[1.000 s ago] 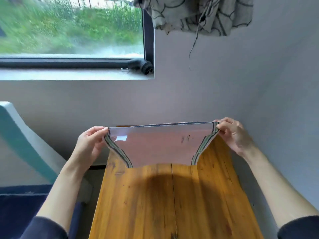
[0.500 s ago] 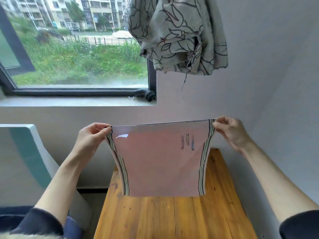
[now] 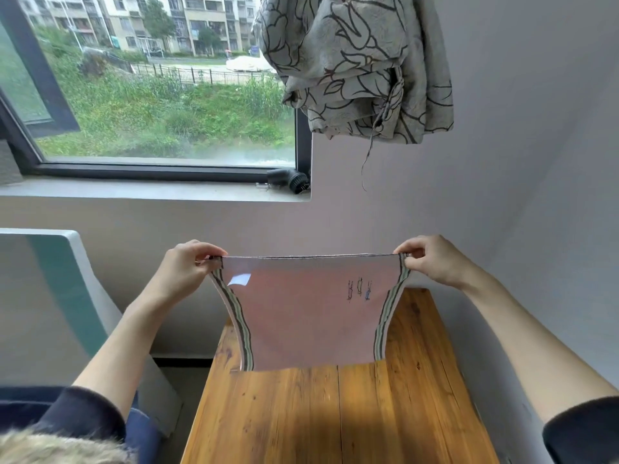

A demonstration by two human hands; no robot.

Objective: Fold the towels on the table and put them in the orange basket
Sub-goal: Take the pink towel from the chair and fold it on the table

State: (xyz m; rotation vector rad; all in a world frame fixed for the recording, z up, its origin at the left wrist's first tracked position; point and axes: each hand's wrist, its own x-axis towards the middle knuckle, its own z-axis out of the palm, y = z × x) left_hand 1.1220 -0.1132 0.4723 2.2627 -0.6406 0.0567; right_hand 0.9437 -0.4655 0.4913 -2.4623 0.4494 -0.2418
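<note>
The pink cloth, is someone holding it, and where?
Yes. The pink towel hangs by its top corners: left hand pinches one, right hand the other.

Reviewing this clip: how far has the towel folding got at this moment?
Done: nothing visible; no folded towel or orange basket is in view. In hand: the left hand and right hand pinch the top corners of a pink towel, hanging unfolded above the wooden table. Left: fold it and put it in the basket.
</note>
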